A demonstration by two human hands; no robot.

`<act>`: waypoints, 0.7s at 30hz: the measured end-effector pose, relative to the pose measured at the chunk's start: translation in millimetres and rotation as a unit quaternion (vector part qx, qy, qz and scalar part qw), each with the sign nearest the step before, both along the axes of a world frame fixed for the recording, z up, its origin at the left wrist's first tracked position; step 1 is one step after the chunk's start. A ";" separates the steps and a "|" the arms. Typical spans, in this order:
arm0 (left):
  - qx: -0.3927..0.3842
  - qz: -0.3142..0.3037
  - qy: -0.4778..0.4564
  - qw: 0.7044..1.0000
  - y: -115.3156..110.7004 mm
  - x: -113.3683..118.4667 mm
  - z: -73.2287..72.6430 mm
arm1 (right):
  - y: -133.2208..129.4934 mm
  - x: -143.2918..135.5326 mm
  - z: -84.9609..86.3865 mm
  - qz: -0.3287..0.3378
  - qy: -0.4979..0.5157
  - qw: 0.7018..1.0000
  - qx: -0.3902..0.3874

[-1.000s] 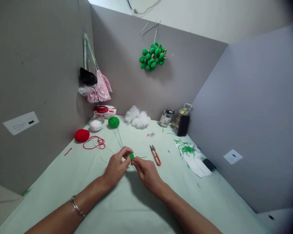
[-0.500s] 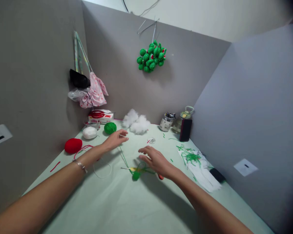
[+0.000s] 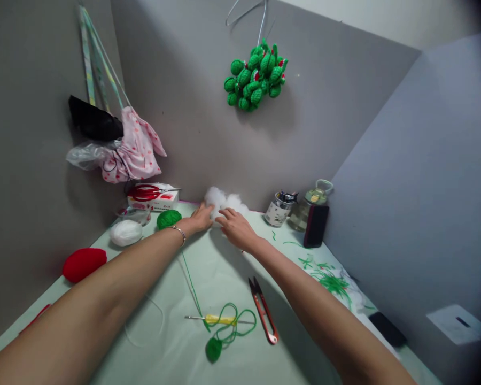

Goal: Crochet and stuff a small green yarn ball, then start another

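Observation:
At the back of the table lies a white clump of fibre stuffing [image 3: 231,201]. My left hand [image 3: 201,216] touches its left side, fingers reached out and partly lost against the fluff. In front of the clump, my right hand [image 3: 236,227] is open, fingers apart and slightly bent, with the tips at its near edge. Nearer to me lie a crochet hook [image 3: 220,320] with a yellow handle and a small green crocheted piece [image 3: 214,349] with looped yarn. Red-handled thread snips [image 3: 264,313] rest to their right, blades pointing away.
Balls of green [image 3: 169,218], white [image 3: 126,233] and red yarn [image 3: 84,264] line the left side. A tin [image 3: 276,213], bottle [image 3: 302,211] and phone [image 3: 316,226] stand back right, near green yarn scraps [image 3: 332,282]. Green crocheted pieces [image 3: 256,80] hang on the wall.
Both hands have moved forward to the stuffing, away from above the middle of the table. The view has shifted closer, and the hook, crocheted piece and snips now show uncovered.

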State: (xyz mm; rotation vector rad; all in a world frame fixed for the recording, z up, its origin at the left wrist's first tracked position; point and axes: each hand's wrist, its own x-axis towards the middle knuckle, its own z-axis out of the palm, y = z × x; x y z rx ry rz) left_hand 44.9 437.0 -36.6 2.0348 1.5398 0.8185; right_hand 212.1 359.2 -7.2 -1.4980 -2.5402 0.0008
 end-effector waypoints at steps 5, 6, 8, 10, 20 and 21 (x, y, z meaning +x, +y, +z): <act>-0.038 0.039 -0.069 0.996 27.5 -2.9 10.0 | 43.3 22.5 -12.7 -0.066 -0.026 0.997 -0.019; -0.045 0.048 -0.090 0.994 32.5 -4.1 14.6 | 48.4 29.0 -10.9 -0.073 -0.020 0.997 -0.023; -0.067 0.051 -0.132 0.988 38.8 -5.0 22.2 | 54.4 38.6 -2.7 -0.079 0.001 0.997 -0.017; -0.092 0.035 -0.166 0.981 38.9 -3.1 25.7 | 56.2 40.4 7.6 -0.088 0.028 0.996 0.019; -0.134 -0.048 -0.242 0.960 6.7 -13.1 37.6 | 90.9 -11.1 -26.2 -0.002 0.097 0.995 -0.005; -0.125 -0.044 -0.252 0.959 6.6 -21.6 43.7 | 96.0 -12.6 -33.4 -0.005 0.102 0.995 -0.013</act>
